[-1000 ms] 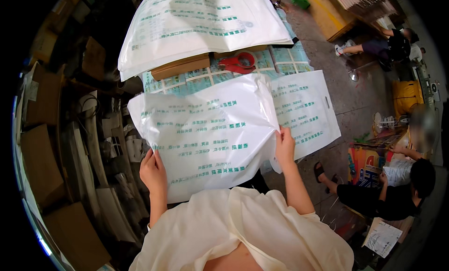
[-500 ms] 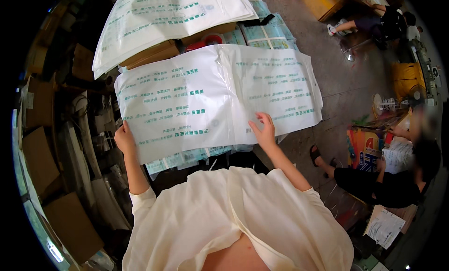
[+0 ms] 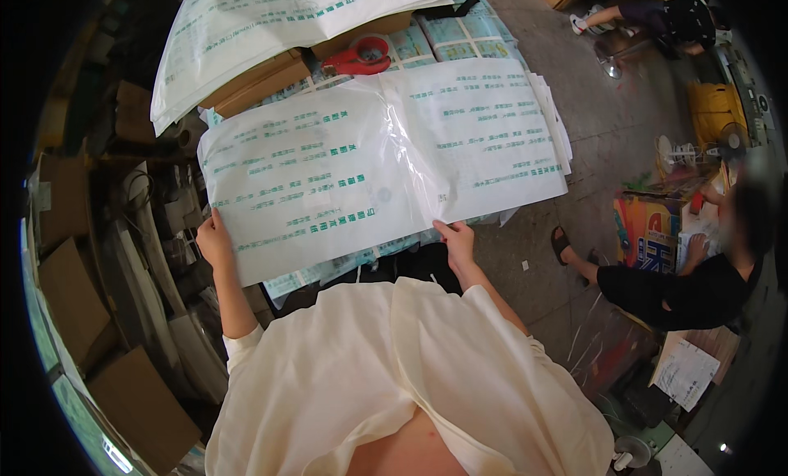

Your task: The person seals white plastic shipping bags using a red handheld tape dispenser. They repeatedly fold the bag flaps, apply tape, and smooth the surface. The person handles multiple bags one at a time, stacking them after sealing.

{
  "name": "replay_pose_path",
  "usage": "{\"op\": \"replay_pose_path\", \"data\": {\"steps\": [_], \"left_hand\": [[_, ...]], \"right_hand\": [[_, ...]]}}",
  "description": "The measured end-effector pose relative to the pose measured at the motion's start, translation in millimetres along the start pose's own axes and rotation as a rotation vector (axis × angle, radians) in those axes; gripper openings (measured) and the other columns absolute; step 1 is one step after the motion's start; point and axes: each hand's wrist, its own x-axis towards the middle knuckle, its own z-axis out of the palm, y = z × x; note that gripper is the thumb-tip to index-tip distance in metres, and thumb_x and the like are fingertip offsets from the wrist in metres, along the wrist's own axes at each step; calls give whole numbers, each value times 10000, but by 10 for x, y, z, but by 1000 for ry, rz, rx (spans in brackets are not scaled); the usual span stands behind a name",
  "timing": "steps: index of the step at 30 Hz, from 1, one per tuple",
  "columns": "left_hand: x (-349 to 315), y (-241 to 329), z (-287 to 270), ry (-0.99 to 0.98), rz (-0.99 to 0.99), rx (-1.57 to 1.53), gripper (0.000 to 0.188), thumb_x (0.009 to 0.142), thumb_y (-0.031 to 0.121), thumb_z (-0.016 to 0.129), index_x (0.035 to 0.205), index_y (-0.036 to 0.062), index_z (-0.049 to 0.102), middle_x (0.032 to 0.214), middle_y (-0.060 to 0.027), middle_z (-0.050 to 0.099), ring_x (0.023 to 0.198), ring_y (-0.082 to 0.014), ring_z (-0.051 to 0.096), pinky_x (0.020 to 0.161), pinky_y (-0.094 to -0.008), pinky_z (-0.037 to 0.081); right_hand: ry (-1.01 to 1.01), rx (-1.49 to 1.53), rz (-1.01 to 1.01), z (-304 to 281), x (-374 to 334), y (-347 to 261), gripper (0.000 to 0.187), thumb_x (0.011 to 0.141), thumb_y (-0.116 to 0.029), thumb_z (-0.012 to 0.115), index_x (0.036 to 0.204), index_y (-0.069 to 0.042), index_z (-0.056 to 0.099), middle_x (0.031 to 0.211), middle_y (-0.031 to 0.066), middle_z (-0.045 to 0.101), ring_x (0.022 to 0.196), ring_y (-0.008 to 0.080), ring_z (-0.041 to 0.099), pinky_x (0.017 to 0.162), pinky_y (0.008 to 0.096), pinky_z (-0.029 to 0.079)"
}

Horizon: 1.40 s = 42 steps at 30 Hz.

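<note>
A wide white plastic-coated sheet [image 3: 312,189] with rows of green print lies spread before me, creased down its middle. Its left edge is pinched in my left hand [image 3: 216,242]. At the near edge, beside the crease, my right hand [image 3: 457,242] grips the same sheet between thumb and fingers. Under it rest more white sheets [image 3: 552,123], their edges showing at the right, and wrapped bundles in pale green film [image 3: 328,275]. Beyond the sheet a pair of red-handled scissors [image 3: 361,59] lies on the bundles; its blades cannot be made out.
Another stack of printed white sheets [image 3: 246,41] lies at the far left over a brown cardboard piece [image 3: 263,82]. Cartons [image 3: 70,279] line my left side. To the right a person in black [image 3: 681,287] sits by a colourful box [image 3: 648,234]; another person is farther back.
My right hand has come down from above the sheet, and its fingers have closed on the near edge. The sheet's right part lies flatter, and the red scissors show more fully.
</note>
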Motion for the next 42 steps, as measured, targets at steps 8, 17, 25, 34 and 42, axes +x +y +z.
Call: {"op": "replay_pose_path", "data": {"steps": [8, 17, 25, 34, 42], "left_hand": [[138, 106, -84, -58, -19, -20, 469, 948, 386, 538, 883, -59, 672, 740, -195, 664, 679, -326, 644, 669, -408, 481], [274, 211, -145, -102, -6, -62, 440, 957, 349, 548, 863, -62, 673, 653, -160, 632, 559, -257, 578, 587, -379, 452], [446, 704, -488, -17, 11, -188, 464, 913, 361, 602, 839, -95, 645, 658, -186, 634, 590, -188, 579, 619, -364, 463], [-316, 2008, -677, -210, 102, -550, 453, 914, 323, 625, 661, -52, 600, 499, 6, 437, 504, -70, 392, 477, -278, 306], [-1085, 3628, -721, -455, 114, -1430, 371, 969, 265, 588, 734, -11, 670, 649, 46, 549, 587, -30, 431, 529, -208, 367]], "right_hand": [[-166, 58, 49, -86, -89, -71, 243, 776, 37, 727, 984, -5, 608, 732, -4, 572, 521, 63, 432, 458, 244, 329], [-235, 90, -153, -126, -447, -974, 422, 755, 105, 699, 1153, 4, 603, 1139, 86, 639, 1046, 186, 608, 913, 316, 482], [-49, 409, -273, 238, -453, -2704, 259, 865, -43, 649, 1109, 21, 588, 1103, 106, 633, 988, 210, 633, 850, 340, 533], [42, 429, -569, -846, -179, -4332, 313, 861, -120, 642, 1126, 33, 578, 1118, 163, 630, 1033, 275, 622, 916, 384, 509], [73, 279, -1029, -1427, -1130, -5960, 425, 923, -224, 512, 1241, 57, 540, 1217, 184, 600, 1104, 332, 579, 974, 401, 450]]}}
